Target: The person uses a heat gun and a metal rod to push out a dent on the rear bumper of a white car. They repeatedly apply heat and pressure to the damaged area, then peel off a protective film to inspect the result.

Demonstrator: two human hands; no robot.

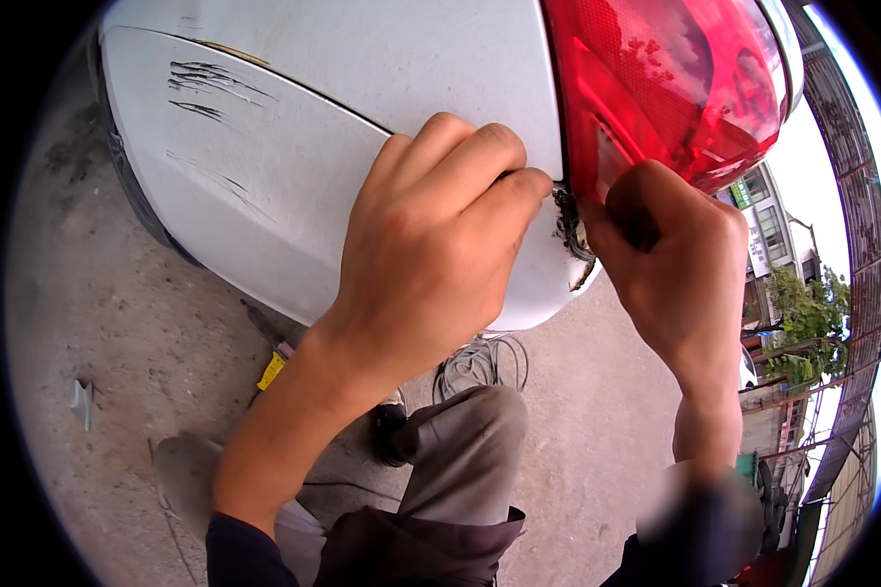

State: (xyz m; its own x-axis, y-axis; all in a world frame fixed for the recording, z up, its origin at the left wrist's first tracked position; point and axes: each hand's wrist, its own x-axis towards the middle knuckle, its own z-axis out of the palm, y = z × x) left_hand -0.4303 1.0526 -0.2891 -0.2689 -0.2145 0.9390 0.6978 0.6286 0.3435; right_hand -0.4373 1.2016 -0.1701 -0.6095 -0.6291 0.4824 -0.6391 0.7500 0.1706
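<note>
A white car's rear corner fills the upper part of the head view. My left hand (426,235) rests against its white body panel (440,54), fingers curled and pressed together beside the gap under the tail light; whatever they pinch is hidden. My right hand (671,254) is closed at the lower edge of the red tail light (675,78), thumb and forefinger together, with their contents out of sight. Between the two hands is a damaged, blackened break (572,227) in the panel edge. Below the panel seam, the bumper (255,196) carries dark scratches (210,78).
Coiled grey cable (482,364) lies on the concrete ground (578,450) beneath the bumper. A tool with a yellow part (271,371) lies left of it, and a small metal piece (81,404) farther left. My bent knee (475,430) is close below. Buildings and a tree (808,318) stand at right.
</note>
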